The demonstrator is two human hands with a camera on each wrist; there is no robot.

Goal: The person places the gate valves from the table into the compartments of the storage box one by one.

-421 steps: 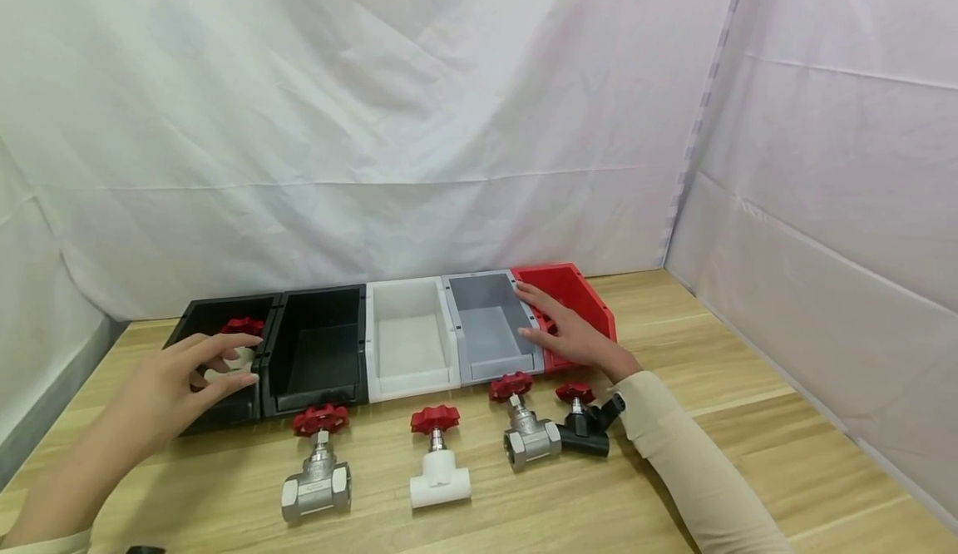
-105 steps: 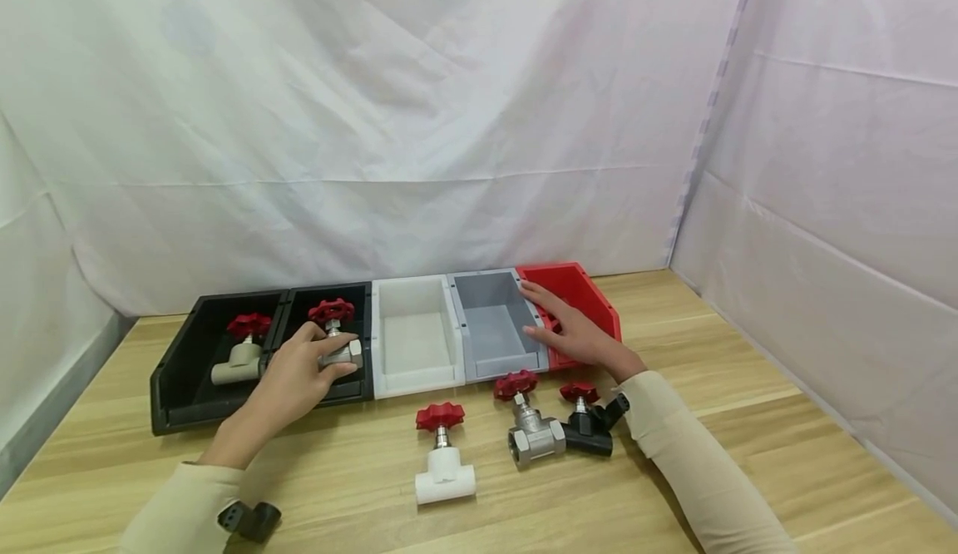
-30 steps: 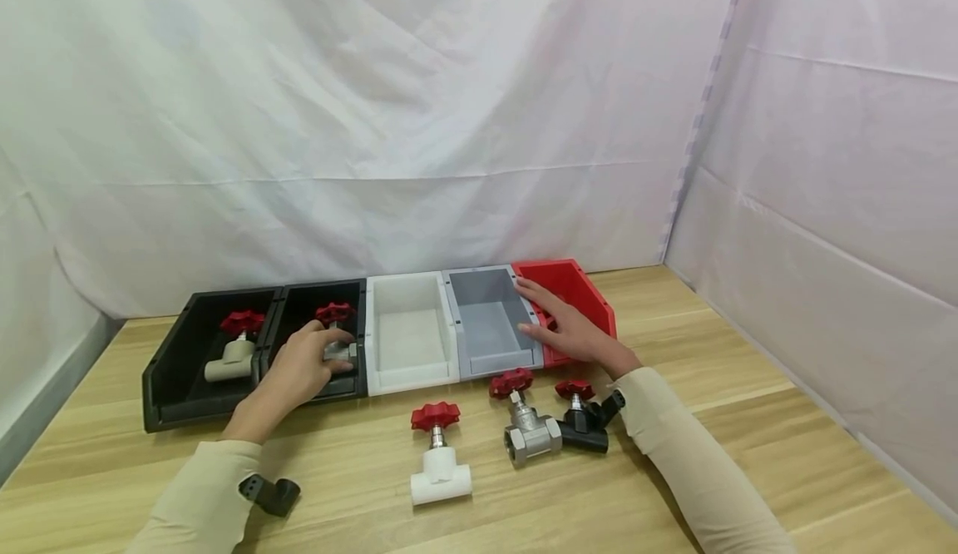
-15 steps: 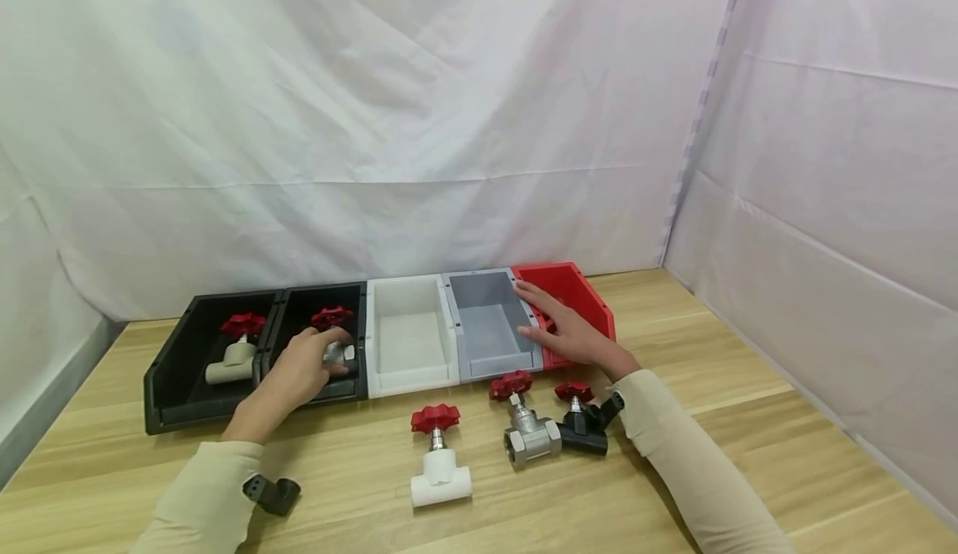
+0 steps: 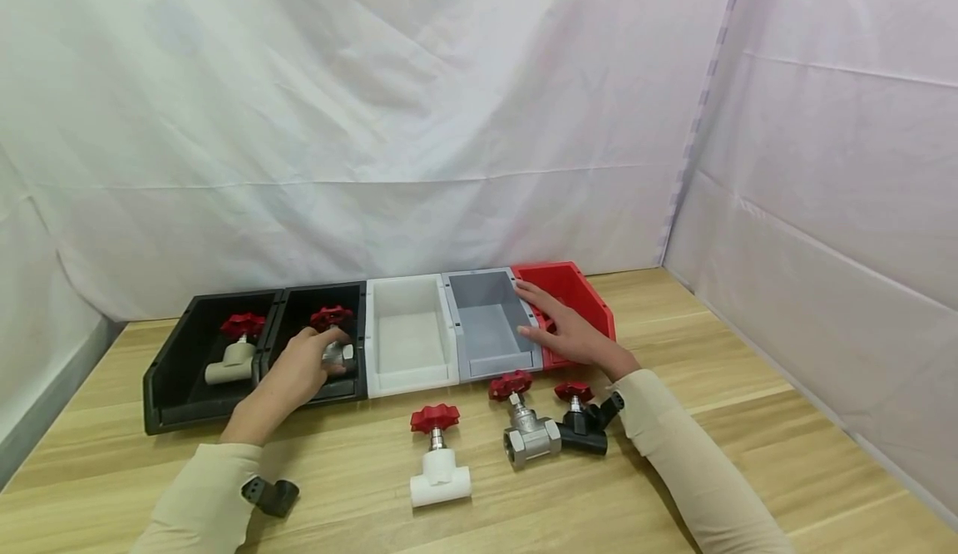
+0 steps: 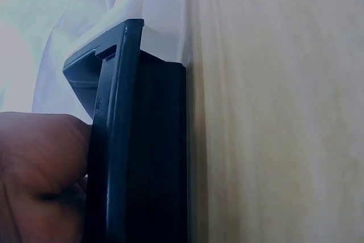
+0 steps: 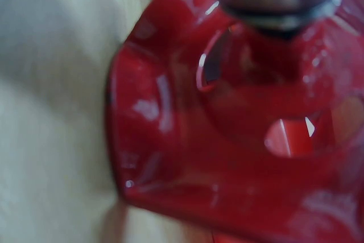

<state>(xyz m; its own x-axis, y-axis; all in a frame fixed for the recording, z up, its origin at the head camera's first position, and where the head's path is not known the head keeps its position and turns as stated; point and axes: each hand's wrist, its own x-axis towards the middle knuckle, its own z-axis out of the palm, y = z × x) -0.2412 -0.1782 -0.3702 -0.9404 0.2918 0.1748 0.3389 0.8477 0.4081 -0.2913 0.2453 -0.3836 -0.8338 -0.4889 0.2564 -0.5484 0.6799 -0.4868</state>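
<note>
My left hand [image 5: 303, 364] reaches into the second black bin [image 5: 288, 309] from the left. Its fingers curl round the body of a metal gate valve [image 5: 338, 354] with a red handwheel [image 5: 332, 317], partly hidden by the hand. In the left wrist view the curled hand [image 6: 42, 180] shows behind the bin's dark wall [image 6: 116, 157]. My right hand [image 5: 565, 333] rests with fairly straight fingers over the edge where the grey bin [image 5: 490, 333] meets the red bin [image 5: 572, 284]. A beige valve [image 5: 234, 363] stands in the leftmost black bin [image 5: 168, 388].
On the wooden table lie a white valve [image 5: 440, 479], another metal valve [image 5: 531, 437] and a black valve [image 5: 584, 436], all with red handwheels. A white bin [image 5: 412, 333] stands mid-row. One handwheel [image 7: 170, 140] fills the right wrist view. White cloth [image 5: 374, 121] hangs behind.
Since the first frame, my left hand has left the beige valve in the leftmost bin and brought the metal valve off the table into the second bin, lately settling lower. The right hand stays put.
</note>
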